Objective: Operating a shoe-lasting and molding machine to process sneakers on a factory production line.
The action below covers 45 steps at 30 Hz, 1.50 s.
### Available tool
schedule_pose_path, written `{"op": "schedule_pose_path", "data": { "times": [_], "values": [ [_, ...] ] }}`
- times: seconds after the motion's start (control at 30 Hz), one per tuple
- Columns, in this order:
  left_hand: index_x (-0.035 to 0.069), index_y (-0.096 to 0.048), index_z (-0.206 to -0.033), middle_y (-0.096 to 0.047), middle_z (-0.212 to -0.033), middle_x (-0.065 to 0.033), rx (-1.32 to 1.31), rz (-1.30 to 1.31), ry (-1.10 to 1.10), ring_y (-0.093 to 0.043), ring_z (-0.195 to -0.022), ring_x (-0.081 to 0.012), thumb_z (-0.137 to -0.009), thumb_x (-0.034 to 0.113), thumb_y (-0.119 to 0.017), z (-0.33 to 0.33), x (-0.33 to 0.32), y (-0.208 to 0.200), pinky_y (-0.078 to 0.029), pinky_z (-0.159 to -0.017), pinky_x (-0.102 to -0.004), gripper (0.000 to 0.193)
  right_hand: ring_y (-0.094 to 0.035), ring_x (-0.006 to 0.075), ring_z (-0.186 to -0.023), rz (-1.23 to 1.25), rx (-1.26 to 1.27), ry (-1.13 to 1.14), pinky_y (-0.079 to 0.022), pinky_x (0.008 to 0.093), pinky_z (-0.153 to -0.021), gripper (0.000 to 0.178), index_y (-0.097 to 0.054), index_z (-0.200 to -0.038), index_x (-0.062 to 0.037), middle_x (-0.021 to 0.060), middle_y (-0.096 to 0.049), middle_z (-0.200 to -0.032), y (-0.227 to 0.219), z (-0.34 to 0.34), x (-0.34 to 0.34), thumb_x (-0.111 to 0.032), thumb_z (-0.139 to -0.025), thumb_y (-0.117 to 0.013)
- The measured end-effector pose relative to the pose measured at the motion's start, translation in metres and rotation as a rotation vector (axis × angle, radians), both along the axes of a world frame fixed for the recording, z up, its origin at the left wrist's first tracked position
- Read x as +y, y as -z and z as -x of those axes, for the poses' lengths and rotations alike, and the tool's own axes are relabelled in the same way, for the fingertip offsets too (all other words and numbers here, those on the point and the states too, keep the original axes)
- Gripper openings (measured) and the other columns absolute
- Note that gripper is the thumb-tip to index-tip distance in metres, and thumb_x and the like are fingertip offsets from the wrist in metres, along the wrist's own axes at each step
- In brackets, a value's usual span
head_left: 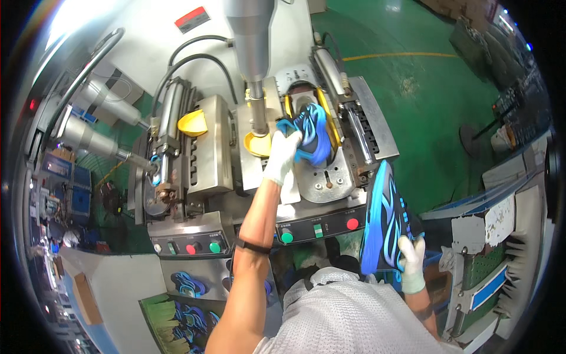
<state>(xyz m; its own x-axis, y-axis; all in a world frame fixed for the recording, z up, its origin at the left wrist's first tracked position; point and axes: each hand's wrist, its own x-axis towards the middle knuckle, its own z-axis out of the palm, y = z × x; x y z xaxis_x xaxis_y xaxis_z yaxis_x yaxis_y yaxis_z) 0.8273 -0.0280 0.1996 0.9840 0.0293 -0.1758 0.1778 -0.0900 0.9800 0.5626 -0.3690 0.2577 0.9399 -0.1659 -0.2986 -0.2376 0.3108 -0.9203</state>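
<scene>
My left hand (285,154), in a white glove, reaches into the press and grips the near left end of a blue and black sports shoe (319,138). That shoe lies tilted on the metal bed (326,184) between yellow-edged side pads (331,118). Low on the right, my right hand (411,259), also gloved, has its fingers closed round the lower end of another blue and black sports shoe (383,218). This one is held upright, its blue sole to the left, beside the machine's corner. Part of the right fingers is behind the shoe.
A thick press ram (254,65) comes down just left of the bed, above a yellow pad (257,144). Control panels with coloured buttons (287,237) run along the machine's front. A second station (210,147) stands left. Several shoes (191,318) lie in a crate at lower left. Brushes (516,277) are right.
</scene>
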Motion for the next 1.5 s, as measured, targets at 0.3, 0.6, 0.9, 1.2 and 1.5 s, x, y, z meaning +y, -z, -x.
{"op": "schedule_pose_path", "data": {
  "times": [0.3,0.6,0.9,1.2,1.5],
  "values": [
    [0.003,-0.043,-0.145,-0.049,-0.097,0.0036,0.015,0.299,-0.287,-0.045,-0.081,-0.0053,-0.091,0.010,-0.064,0.354,0.051,-0.053,-0.041,-0.072,-0.0205,0.059,-0.066,0.0144,-0.082,0.470,-0.021,-0.675,-0.054,0.0292,-0.075,0.041,-0.067,-0.107,0.0027,0.0076,-0.070,-0.089,-0.002,-0.289,0.101,-0.028,-0.083,-0.080],
    [-0.005,-0.041,-0.138,-0.054,-0.114,-0.0062,0.375,-0.018,-1.132,-0.053,-0.101,-0.0142,-0.093,0.009,-0.064,0.655,-0.007,-0.025,-0.046,-0.091,-0.0316,0.053,-0.071,0.0388,-0.067,1.157,-0.502,-0.566,-0.055,0.0477,-0.065,0.038,-0.068,-0.072,0.0063,0.0247,-0.070,-0.073,0.137,-0.373,0.223,-0.030,-0.081,-0.062],
    [-0.006,-0.031,-0.148,-0.052,-0.133,-0.0221,0.395,-0.313,-1.566,-0.053,-0.120,-0.0323,-0.086,0.007,-0.063,0.692,0.028,0.162,-0.040,-0.107,-0.0381,0.070,-0.060,0.0245,-0.063,1.405,-0.490,-0.606,-0.048,0.0436,-0.066,0.041,-0.062,-0.075,0.0012,0.0091,-0.065,-0.072,0.157,-0.480,0.140,-0.037,-0.086,-0.073],
    [-0.003,-0.023,-0.152,-0.037,-0.147,-0.0302,0.296,-0.553,-1.259,-0.038,-0.136,-0.0478,-0.082,0.004,-0.068,0.637,0.044,0.213,-0.031,-0.117,-0.0483,0.084,-0.020,0.0471,-0.150,1.333,-1.328,-0.968,-0.017,0.0524,-0.124,0.086,-0.028,-0.152,0.0081,0.0323,-0.022,-0.160,0.167,-0.020,0.266,-0.020,-0.084,-0.073],
    [0.001,-0.063,-0.118,-0.063,-0.123,-0.0187,0.211,-0.825,-0.984,-0.057,-0.117,-0.0371,-0.085,0.024,-0.074,0.785,0.219,0.152,-0.044,-0.104,-0.0455,0.041,-0.023,0.0440,-0.151,1.486,-1.017,-1.074,-0.021,0.0455,-0.123,0.093,-0.018,-0.159,-0.0013,0.0299,-0.023,-0.161,0.125,0.040,0.261,-0.014,-0.086,-0.074]
  ]
}}
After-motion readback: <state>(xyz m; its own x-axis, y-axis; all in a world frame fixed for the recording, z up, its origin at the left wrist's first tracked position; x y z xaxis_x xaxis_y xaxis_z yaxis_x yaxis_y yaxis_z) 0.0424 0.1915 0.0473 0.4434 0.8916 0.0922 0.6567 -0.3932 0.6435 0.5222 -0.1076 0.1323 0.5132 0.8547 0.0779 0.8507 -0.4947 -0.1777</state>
